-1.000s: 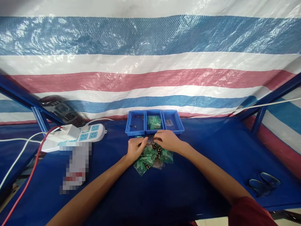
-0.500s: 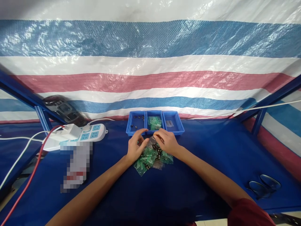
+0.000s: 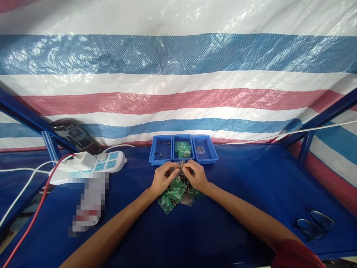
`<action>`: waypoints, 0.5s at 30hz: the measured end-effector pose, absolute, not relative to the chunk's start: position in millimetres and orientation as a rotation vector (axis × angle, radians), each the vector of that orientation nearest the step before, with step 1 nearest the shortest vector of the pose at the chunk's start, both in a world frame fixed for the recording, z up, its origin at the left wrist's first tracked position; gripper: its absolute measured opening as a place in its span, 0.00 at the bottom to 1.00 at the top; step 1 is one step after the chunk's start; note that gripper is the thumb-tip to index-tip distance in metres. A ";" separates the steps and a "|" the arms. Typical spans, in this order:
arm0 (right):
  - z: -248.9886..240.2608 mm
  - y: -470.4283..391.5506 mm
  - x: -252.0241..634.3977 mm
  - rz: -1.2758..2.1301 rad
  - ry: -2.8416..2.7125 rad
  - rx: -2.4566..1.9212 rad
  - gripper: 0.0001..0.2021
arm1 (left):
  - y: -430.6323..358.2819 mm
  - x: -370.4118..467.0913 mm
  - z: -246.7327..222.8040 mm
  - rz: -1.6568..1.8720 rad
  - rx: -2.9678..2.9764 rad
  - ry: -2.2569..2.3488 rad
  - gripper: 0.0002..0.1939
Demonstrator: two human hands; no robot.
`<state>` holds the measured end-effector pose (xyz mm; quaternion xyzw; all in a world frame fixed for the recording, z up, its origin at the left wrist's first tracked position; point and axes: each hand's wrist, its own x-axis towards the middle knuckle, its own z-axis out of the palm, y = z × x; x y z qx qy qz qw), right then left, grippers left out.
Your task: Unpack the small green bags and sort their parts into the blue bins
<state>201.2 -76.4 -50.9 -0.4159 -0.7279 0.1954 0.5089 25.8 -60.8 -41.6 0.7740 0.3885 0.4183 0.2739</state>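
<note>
My left hand (image 3: 162, 178) and my right hand (image 3: 196, 175) meet over a heap of small green packets (image 3: 174, 193) on the blue table cover. Between their fingertips both hands pinch one small clear packet (image 3: 180, 170), held just above the heap. Right behind the hands stands a row of three blue trays. The left tray (image 3: 160, 150) holds a few small dark parts, the middle tray (image 3: 182, 149) holds green packets, and the right tray (image 3: 205, 150) holds a clear packet.
A white power strip (image 3: 95, 164) with a plugged charger, white and red cables lies at the left. Near it sits a blurred object (image 3: 89, 199). A pair of glasses (image 3: 315, 223) lies at the right front. A striped tarp hangs behind, with blue frame bars at both sides.
Both hands have drawn closer together above the heap, with the small clear packet now pinched between them. The view has tilted slightly, so everything sits a little lower.
</note>
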 end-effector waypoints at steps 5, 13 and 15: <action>-51.5 -77.2 201.2 0.469 -1.771 -0.971 0.10 | -60.5 27.6 -38.7 1.069 2.129 0.981 0.09; -50.4 -79.3 202.2 0.488 -1.767 -0.908 0.08 | -60.7 30.7 -41.5 1.020 2.254 0.956 0.06; -51.6 -78.7 201.9 0.474 -1.762 -0.900 0.07 | -61.4 31.0 -41.8 1.000 2.282 0.947 0.06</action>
